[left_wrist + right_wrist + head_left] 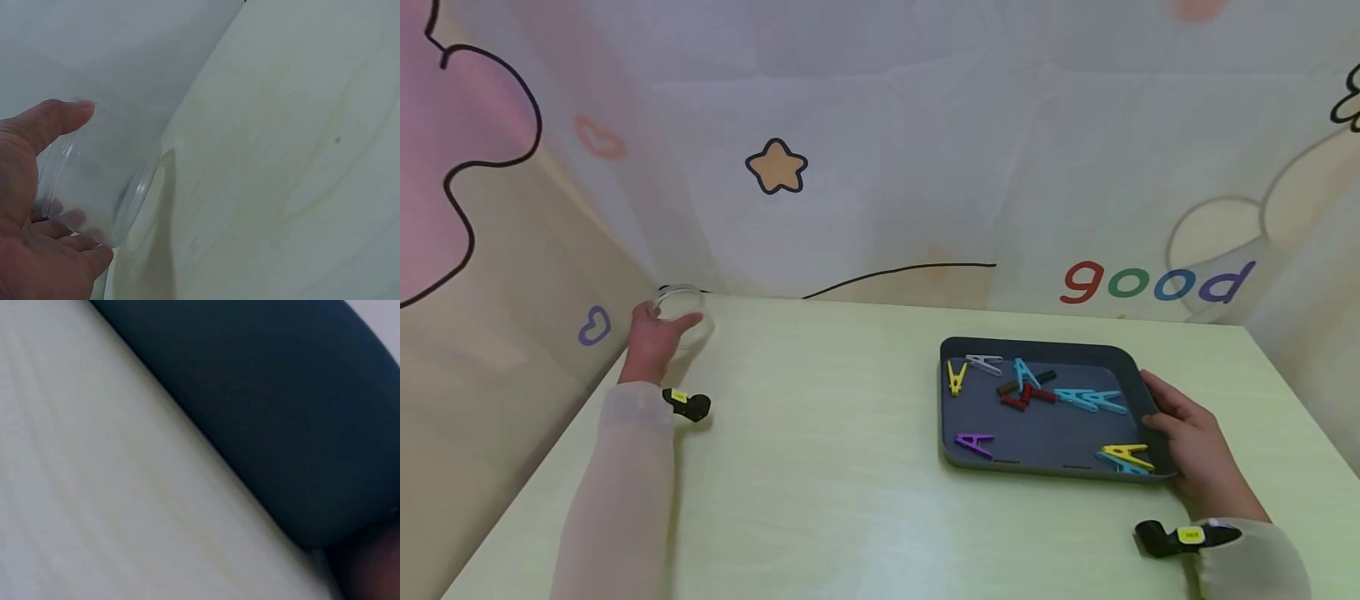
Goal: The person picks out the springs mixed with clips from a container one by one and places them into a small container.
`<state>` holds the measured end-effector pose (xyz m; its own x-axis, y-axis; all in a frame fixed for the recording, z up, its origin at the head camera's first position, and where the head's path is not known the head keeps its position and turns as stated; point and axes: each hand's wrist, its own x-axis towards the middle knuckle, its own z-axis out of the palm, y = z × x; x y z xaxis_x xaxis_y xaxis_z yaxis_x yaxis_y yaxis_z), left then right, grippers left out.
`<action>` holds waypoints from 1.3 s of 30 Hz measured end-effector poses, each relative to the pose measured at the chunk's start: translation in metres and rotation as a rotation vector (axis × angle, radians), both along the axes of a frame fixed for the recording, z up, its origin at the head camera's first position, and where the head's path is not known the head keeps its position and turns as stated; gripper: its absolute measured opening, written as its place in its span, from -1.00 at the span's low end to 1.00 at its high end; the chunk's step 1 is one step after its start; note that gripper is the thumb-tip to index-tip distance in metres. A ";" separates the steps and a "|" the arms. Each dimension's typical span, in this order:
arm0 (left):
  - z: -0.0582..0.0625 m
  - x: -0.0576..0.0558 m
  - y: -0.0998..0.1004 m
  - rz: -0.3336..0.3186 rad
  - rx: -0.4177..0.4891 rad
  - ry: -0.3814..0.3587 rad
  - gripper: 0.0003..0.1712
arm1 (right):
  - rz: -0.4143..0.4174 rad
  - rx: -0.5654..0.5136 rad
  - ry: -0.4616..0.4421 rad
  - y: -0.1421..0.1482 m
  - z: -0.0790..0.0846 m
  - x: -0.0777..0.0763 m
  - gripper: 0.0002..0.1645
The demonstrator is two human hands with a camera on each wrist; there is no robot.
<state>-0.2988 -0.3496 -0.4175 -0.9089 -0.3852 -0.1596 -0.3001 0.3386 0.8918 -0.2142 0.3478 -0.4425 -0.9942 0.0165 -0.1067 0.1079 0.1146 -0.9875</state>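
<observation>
At the far left corner of the table, my left hand grips a clear, see-through jar, thumb on one side and fingers on the other. The jar is tilted in the left wrist view. On the right, my right hand holds the right end of a dark grey tray, its thumb over the rim and its other fingers mostly hidden. Inside the tray lie a purple clothespin, a yellow clothespin, a grey one, several blue ones and ribbed dark red pieces.
A pale green table spreads between the hands. Behind it hangs a printed cloth backdrop with a star and the word "good". Another yellow clothespin lies over a blue one in the tray's near right corner.
</observation>
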 end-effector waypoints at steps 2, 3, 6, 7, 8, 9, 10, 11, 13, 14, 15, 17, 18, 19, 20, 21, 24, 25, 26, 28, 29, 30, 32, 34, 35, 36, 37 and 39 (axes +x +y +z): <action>0.001 0.001 0.001 -0.005 -0.008 -0.003 0.34 | 0.001 0.007 -0.001 0.000 0.000 0.000 -0.29; 0.001 0.001 0.002 -0.008 -0.008 -0.002 0.34 | 0.002 0.011 -0.001 0.000 0.000 0.000 -0.29; 0.003 0.003 0.005 -0.013 -0.008 0.005 0.34 | 0.006 0.022 0.000 0.000 -0.001 0.000 -0.29; 0.003 0.004 0.006 -0.014 -0.008 0.011 0.34 | 0.007 0.022 0.002 -0.001 -0.001 0.000 -0.30; 0.003 0.004 0.006 -0.015 -0.008 0.018 0.33 | 0.007 0.023 0.003 -0.001 -0.001 0.000 -0.30; 0.004 0.004 0.007 -0.015 -0.010 0.025 0.32 | 0.008 0.019 0.003 -0.001 -0.001 0.000 -0.30; 0.004 0.004 0.009 -0.017 -0.012 0.033 0.31 | 0.008 0.014 0.002 0.000 -0.001 0.000 -0.30; 0.005 0.004 0.011 -0.020 -0.012 0.045 0.30 | 0.008 0.012 -0.001 0.000 -0.001 0.000 -0.30; 0.007 0.003 0.015 -0.029 -0.013 0.063 0.28 | 0.010 -0.001 -0.006 0.001 0.000 0.000 -0.29; 0.008 0.003 0.017 -0.033 -0.015 0.069 0.28 | 0.011 -0.006 -0.010 0.001 0.000 0.000 -0.29; 0.010 0.004 0.019 -0.038 -0.015 0.075 0.27 | 0.014 -0.010 -0.013 0.002 0.000 0.000 -0.29; 0.013 0.004 0.023 -0.049 -0.020 0.088 0.26 | 0.017 -0.020 -0.015 0.002 0.001 -0.001 -0.29; 0.015 0.004 0.025 -0.054 -0.024 0.091 0.26 | 0.018 -0.028 -0.013 0.002 0.001 -0.001 -0.29; 0.016 0.005 0.027 -0.061 -0.024 0.095 0.25 | 0.018 -0.033 -0.010 0.002 0.001 -0.001 -0.29; 0.017 0.006 0.028 -0.069 -0.024 0.098 0.25 | 0.016 -0.033 -0.005 0.002 0.001 -0.002 -0.29; 0.018 0.007 0.029 -0.080 -0.021 0.101 0.25 | 0.017 -0.030 -0.001 0.002 0.000 -0.002 -0.29; 0.020 0.012 0.032 -0.110 -0.019 0.098 0.25 | 0.021 -0.016 -0.004 0.000 -0.002 -0.002 -0.29; 0.020 0.013 0.033 -0.123 -0.022 0.097 0.25 | 0.020 -0.011 -0.010 -0.001 -0.004 0.000 -0.30; 0.020 0.015 0.035 -0.135 -0.028 0.098 0.25 | 0.020 -0.003 -0.016 -0.001 -0.006 0.001 -0.29; 0.020 0.017 0.038 -0.154 -0.037 0.103 0.22 | 0.021 0.009 -0.028 -0.002 -0.008 0.004 -0.29; 0.020 0.018 0.040 -0.163 -0.038 0.108 0.22 | 0.022 0.028 -0.026 -0.002 -0.008 0.004 -0.29; 0.020 0.018 0.042 -0.171 -0.041 0.113 0.21 | 0.018 0.040 -0.024 -0.001 -0.008 0.005 -0.29; 0.021 0.019 0.047 -0.185 -0.043 0.115 0.22 | 0.014 0.057 -0.017 0.000 -0.006 0.005 -0.29; 0.021 0.020 0.051 -0.197 -0.044 0.111 0.24 | 0.008 0.080 -0.008 0.000 -0.004 0.005 -0.28; 0.021 0.020 0.053 -0.201 -0.047 0.106 0.25 | 0.007 0.101 -0.003 0.000 -0.003 0.004 -0.29; 0.023 0.022 0.055 -0.205 -0.054 0.101 0.25 | 0.007 0.096 -0.001 0.000 -0.002 0.003 -0.28; 0.024 0.023 0.057 -0.212 -0.059 0.099 0.26 | 0.009 0.114 0.001 0.000 -0.001 0.002 -0.29; 0.027 0.026 0.060 -0.225 -0.065 0.100 0.25 | 0.013 0.134 0.001 -0.001 0.001 0.000 -0.29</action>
